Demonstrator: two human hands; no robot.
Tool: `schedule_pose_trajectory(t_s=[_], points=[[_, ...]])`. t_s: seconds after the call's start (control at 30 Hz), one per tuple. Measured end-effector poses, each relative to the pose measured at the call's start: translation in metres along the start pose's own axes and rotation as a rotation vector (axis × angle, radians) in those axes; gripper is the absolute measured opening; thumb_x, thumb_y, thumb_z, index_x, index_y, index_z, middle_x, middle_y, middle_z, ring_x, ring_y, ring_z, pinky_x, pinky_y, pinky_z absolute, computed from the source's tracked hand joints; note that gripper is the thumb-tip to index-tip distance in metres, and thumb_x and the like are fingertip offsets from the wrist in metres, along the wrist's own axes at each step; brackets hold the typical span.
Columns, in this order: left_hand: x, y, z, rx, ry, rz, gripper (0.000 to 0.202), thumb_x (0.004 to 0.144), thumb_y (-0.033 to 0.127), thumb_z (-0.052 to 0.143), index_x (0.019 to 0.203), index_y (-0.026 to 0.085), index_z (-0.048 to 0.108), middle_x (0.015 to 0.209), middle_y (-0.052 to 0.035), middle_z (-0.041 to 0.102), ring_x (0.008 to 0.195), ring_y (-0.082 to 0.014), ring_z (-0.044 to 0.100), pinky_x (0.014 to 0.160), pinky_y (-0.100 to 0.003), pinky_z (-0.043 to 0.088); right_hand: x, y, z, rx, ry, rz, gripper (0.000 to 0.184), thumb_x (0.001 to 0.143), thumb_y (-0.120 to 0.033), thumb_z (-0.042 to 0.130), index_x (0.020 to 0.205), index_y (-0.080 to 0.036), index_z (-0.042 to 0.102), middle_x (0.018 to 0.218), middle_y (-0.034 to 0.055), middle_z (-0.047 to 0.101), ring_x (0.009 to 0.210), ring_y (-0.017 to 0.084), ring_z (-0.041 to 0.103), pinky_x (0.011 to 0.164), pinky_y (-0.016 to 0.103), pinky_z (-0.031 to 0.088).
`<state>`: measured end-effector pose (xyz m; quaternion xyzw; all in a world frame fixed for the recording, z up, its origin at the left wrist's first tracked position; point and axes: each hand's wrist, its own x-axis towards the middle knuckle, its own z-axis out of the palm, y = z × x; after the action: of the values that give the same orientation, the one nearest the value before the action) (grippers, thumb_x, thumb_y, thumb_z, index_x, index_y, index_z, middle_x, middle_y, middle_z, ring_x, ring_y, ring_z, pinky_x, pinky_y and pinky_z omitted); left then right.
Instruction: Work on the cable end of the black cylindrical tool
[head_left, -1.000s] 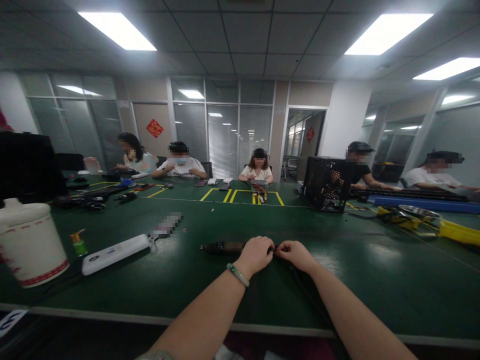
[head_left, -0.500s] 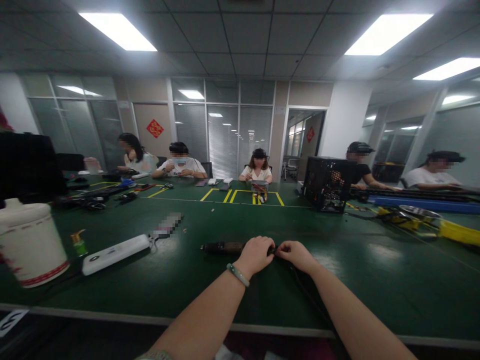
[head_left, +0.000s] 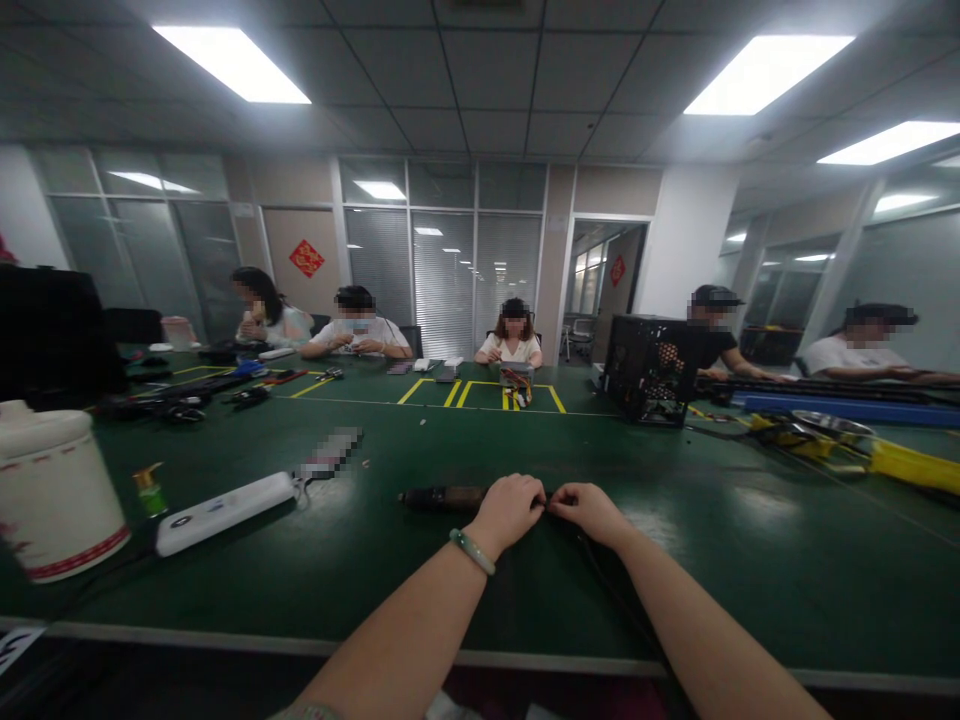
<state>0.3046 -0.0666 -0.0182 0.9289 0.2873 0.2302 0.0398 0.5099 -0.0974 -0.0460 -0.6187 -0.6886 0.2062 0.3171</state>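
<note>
A dark, slim corded electric screwdriver (head_left: 442, 497) lies on the green table, its narrow tip pointing left. My left hand (head_left: 514, 508), with a jade-coloured bangle on the wrist, is closed over its rear end and hides that part. Close against it, my right hand (head_left: 592, 512) pinches with thumb and forefinger at the tool's tail, where the cable joins; the exact spot is covered by the fingers. The black cable (head_left: 613, 590) runs from there beneath my right forearm towards the table's front edge.
At left stand a white lidded mug (head_left: 64, 500), a small green bottle (head_left: 150, 492) and a white power strip (head_left: 225, 512). A black computer case (head_left: 651, 370) and yellow straps (head_left: 911, 468) are farther right. Several people sit around the table's far side.
The view has shifted very slightly. Both hands keep the same hold around the screwdriver's rear end, with hardly any visible movement.
</note>
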Motion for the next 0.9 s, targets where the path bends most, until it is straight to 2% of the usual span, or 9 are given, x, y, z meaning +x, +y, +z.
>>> schedule_pose_trajectory(t_s=[0.23,0.57,0.9], points=[[0.0023,0.0005,0.0039,0.058,0.023,0.01,0.003,0.087,0.022,0.058,0.09,0.022,0.06,0.096,-0.001,0.062,0.093,-0.0189,0.055,0.081,-0.031,0.043,0.0,0.0001,0.0012,0.025,0.005,0.014,0.022,0.076,-0.038,0.067,0.084,-0.019,0.074,0.074,0.0012,0.071,0.068,0.017,0.061,0.061,0.024,0.043],[0.0036,0.0008,0.0078,0.024,0.039,-0.014,0.009,0.086,0.02,0.057,0.09,0.023,0.065,0.096,-0.0022,0.064,0.095,-0.0195,0.055,0.085,-0.032,0.041,-0.0001,0.0,0.0025,0.035,0.001,-0.014,0.022,0.076,-0.039,0.068,0.082,-0.018,0.073,0.075,0.0008,0.071,0.069,0.017,0.062,0.062,0.024,0.042],[0.0041,0.0015,0.0059,0.006,0.04,-0.055,0.008,0.087,0.024,0.056,0.087,0.023,0.064,0.094,-0.001,0.063,0.093,-0.019,0.055,0.079,-0.031,0.041,-0.005,-0.0067,-0.0047,0.008,-0.045,-0.017,0.02,0.073,-0.036,0.072,0.084,-0.019,0.072,0.08,0.0011,0.071,0.073,0.017,0.062,0.062,0.023,0.042]])
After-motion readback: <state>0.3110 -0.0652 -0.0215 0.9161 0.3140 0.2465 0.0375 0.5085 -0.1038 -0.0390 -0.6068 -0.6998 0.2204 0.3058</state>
